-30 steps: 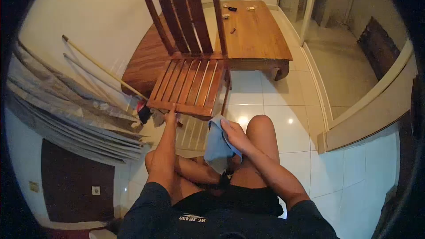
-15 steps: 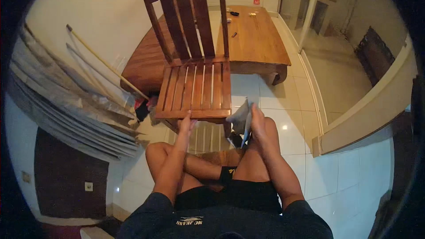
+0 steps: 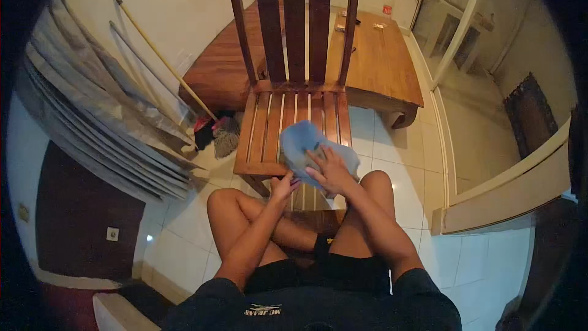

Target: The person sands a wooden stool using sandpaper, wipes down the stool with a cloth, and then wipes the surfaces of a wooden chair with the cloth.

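A brown wooden chair (image 3: pixel 262 141) with a slatted seat and tall slatted back faces me. My left hand (image 3: pixel 283 187) grips the front edge of its seat, fingers partly hidden by that edge. A blue-grey cloth (image 3: pixel 298 136) spreads over the front right part of the seat and hangs past its edge. My right hand (image 3: pixel 332 175) holds the cloth from above, with fingers bent across it; some blur covers the cloth.
Behind the chair stands a low wooden table (image 3: pixel 383 64) with a bottle (image 3: pixel 388 5) and small items. A broom (image 3: pixel 225 136) and yellow pole (image 3: pixel 162 55) lean at the left, near a grey curtain (image 3: pixel 98 116). A glass door (image 3: pixel 484 55) is at the right.
My right hand has brought the cloth up and left onto the chair seat. The view has shifted, and my left hand remains at the seat's front edge.
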`<state>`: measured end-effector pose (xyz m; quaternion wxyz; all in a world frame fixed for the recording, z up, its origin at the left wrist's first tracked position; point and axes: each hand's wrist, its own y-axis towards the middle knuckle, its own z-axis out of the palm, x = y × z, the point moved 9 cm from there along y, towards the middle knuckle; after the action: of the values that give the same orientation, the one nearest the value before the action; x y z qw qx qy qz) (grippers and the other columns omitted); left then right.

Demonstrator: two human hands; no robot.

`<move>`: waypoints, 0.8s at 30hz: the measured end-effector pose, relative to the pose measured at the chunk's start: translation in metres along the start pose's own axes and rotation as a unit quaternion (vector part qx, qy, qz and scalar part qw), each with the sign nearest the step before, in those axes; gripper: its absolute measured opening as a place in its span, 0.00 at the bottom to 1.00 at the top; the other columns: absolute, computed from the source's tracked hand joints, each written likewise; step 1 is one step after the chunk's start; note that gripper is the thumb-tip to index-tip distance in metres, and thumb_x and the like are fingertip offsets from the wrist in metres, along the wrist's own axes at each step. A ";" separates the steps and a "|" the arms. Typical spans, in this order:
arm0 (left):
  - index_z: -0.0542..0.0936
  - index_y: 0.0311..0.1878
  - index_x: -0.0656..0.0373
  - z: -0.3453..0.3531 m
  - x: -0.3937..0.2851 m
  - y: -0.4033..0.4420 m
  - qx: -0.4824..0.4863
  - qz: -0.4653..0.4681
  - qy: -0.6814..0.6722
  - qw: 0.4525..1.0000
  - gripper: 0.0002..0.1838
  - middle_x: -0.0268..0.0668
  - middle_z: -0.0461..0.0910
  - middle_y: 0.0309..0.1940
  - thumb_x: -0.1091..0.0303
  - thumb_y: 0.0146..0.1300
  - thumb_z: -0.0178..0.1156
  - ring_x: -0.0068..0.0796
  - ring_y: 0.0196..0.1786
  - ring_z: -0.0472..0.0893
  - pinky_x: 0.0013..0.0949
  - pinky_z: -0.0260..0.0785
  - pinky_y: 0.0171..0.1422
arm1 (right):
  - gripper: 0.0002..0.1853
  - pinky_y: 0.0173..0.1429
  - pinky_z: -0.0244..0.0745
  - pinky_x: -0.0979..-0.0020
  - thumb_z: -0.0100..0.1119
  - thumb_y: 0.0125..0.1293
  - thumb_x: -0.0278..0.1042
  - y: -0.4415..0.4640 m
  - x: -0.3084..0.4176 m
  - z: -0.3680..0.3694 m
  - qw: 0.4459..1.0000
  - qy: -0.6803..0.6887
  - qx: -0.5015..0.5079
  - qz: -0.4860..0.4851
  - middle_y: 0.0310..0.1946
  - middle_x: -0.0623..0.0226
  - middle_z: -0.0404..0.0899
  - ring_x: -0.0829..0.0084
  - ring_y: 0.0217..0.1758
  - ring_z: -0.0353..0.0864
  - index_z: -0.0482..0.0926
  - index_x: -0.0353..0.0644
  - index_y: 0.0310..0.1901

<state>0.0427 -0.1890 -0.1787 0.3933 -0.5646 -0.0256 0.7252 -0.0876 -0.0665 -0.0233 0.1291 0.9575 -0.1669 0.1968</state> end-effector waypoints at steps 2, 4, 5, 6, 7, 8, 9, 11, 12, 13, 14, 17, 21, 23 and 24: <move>0.74 0.59 0.64 0.000 -0.001 -0.006 0.021 -0.008 0.005 1.000 0.25 0.43 0.81 0.50 0.58 0.68 0.69 0.37 0.47 0.84 0.45 0.84 0.51 | 0.31 0.79 0.49 0.42 0.45 0.77 0.57 0.004 -0.008 0.038 0.994 -0.027 0.106 0.000 0.75 0.42 0.59 0.40 0.77 0.58 0.63 0.59 0.78; 0.77 0.54 0.63 0.002 -0.002 -0.019 0.026 -0.053 0.048 0.997 0.21 0.41 0.82 0.45 0.57 0.69 0.68 0.32 0.43 0.83 0.39 0.82 0.46 | 0.32 0.80 0.47 0.41 0.45 0.77 0.59 0.005 -0.006 0.045 0.993 -0.062 0.102 -0.013 0.76 0.43 0.57 0.41 0.79 0.55 0.62 0.59 0.78; 0.78 0.51 0.62 0.002 -0.002 -0.023 0.029 -0.075 0.071 0.994 0.20 0.39 0.82 0.43 0.56 0.69 0.68 0.29 0.41 0.83 0.37 0.81 0.44 | 0.33 0.80 0.45 0.40 0.45 0.76 0.61 0.005 -0.003 0.046 0.991 -0.093 0.091 -0.029 0.77 0.44 0.56 0.41 0.80 0.53 0.62 0.60 0.78; 0.78 0.51 0.62 -0.005 -0.002 -0.021 0.028 -0.080 0.069 0.994 0.20 0.39 0.82 0.43 0.56 0.69 0.68 0.29 0.41 0.83 0.37 0.81 0.44 | 0.34 0.81 0.43 0.39 0.45 0.76 0.62 0.005 -0.001 0.048 0.988 -0.123 0.081 -0.044 0.79 0.45 0.55 0.42 0.82 0.51 0.61 0.60 0.78; 0.79 0.50 0.62 -0.001 -0.005 -0.018 0.113 -0.056 0.168 0.978 0.18 0.38 0.82 0.41 0.57 0.69 0.69 0.27 0.39 0.82 0.35 0.79 0.43 | 0.34 0.81 0.43 0.39 0.45 0.76 0.62 0.007 -0.006 0.054 0.988 -0.124 0.086 -0.044 0.79 0.45 0.55 0.42 0.82 0.51 0.61 0.60 0.78; 0.79 0.49 0.61 0.004 -0.009 -0.016 0.196 -0.027 0.263 0.944 0.17 0.37 0.82 0.39 0.58 0.68 0.69 0.26 0.38 0.81 0.32 0.78 0.42 | 0.35 0.80 0.42 0.37 0.44 0.75 0.65 0.011 -0.007 0.058 0.983 -0.143 0.084 -0.084 0.80 0.48 0.52 0.42 0.82 0.49 0.60 0.63 0.79; 0.80 0.48 0.61 0.010 -0.011 -0.016 0.276 0.004 0.354 0.893 0.16 0.36 0.82 0.37 0.59 0.68 0.69 0.24 0.36 0.81 0.30 0.76 0.40 | 0.35 0.80 0.41 0.36 0.42 0.74 0.68 0.016 -0.010 0.063 0.975 -0.163 0.081 -0.125 0.81 0.51 0.49 0.42 0.83 0.46 0.59 0.67 0.79; 0.80 0.46 0.60 0.012 -0.056 -0.016 0.251 0.136 0.335 0.898 0.15 0.34 0.82 0.35 0.60 0.68 0.69 0.22 0.35 0.80 0.29 0.74 0.39 | 0.36 0.80 0.41 0.34 0.41 0.73 0.71 0.031 -0.023 0.063 0.965 -0.187 0.077 -0.167 0.83 0.54 0.46 0.42 0.84 0.44 0.59 0.70 0.79; 0.80 0.45 0.60 0.013 -0.088 -0.021 0.219 0.264 0.312 0.886 0.14 0.33 0.82 0.33 0.60 0.67 0.69 0.21 0.34 0.79 0.27 0.72 0.38 | 0.36 0.80 0.40 0.33 0.42 0.73 0.70 0.042 -0.036 0.059 0.972 -0.162 0.081 -0.147 0.83 0.55 0.47 0.43 0.84 0.44 0.58 0.69 0.79; 0.80 0.45 0.60 0.012 -0.092 -0.011 0.218 0.267 0.309 0.886 0.14 0.33 0.82 0.33 0.60 0.67 0.69 0.21 0.34 0.79 0.27 0.72 0.38 | 0.37 0.80 0.38 0.32 0.42 0.73 0.70 0.054 -0.049 0.054 0.979 -0.137 0.084 -0.127 0.83 0.56 0.47 0.43 0.84 0.44 0.58 0.68 0.79; 0.80 0.45 0.60 -0.001 -0.106 0.002 0.132 0.293 0.296 0.900 0.13 0.32 0.82 0.33 0.61 0.67 0.70 0.21 0.34 0.79 0.27 0.72 0.38 | 0.37 0.79 0.37 0.31 0.43 0.73 0.70 0.066 -0.060 0.050 0.984 -0.111 0.087 -0.108 0.83 0.56 0.48 0.44 0.85 0.44 0.58 0.68 0.80; 0.80 0.45 0.59 -0.034 -0.129 0.022 -0.048 0.338 0.259 0.904 0.12 0.30 0.81 0.32 0.63 0.66 0.71 0.21 0.34 0.79 0.27 0.73 0.39 | 0.37 0.79 0.35 0.31 0.43 0.74 0.67 0.099 -0.107 0.023 0.991 -0.128 0.000 0.039 0.82 0.50 0.49 0.43 0.84 0.44 0.59 0.62 0.79; 0.80 0.43 0.61 -0.005 -0.136 0.026 -0.014 0.394 0.279 0.876 0.13 0.30 0.81 0.29 0.63 0.65 0.72 0.21 0.32 0.79 0.27 0.74 0.38 | 0.39 0.82 0.36 0.36 0.46 0.73 0.67 0.099 -0.113 0.024 0.938 -0.194 -0.063 0.280 0.82 0.52 0.49 0.45 0.85 0.44 0.60 0.56 0.79; 0.81 0.43 0.61 0.008 -0.138 0.022 0.023 0.368 0.327 0.870 0.14 0.35 0.82 0.31 0.63 0.63 0.71 0.24 0.33 0.81 0.30 0.75 0.39 | 0.41 0.81 0.36 0.35 0.48 0.72 0.66 0.098 -0.066 0.049 0.970 -0.214 -0.007 0.113 0.81 0.45 0.48 0.45 0.84 0.45 0.59 0.49 0.79; 0.81 0.44 0.62 0.016 -0.136 0.022 0.039 0.355 0.347 0.867 0.14 0.37 0.82 0.31 0.63 0.62 0.71 0.25 0.33 0.82 0.31 0.76 0.39 | 0.41 0.81 0.36 0.35 0.48 0.72 0.66 0.095 -0.063 0.046 0.969 -0.222 -0.005 0.109 0.81 0.45 0.48 0.45 0.84 0.45 0.59 0.49 0.79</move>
<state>0.0245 -0.2794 -0.0755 0.1149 -0.7351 0.3431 0.5733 -0.1620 -0.1503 -0.0732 0.0712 0.9526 -0.2955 -0.0089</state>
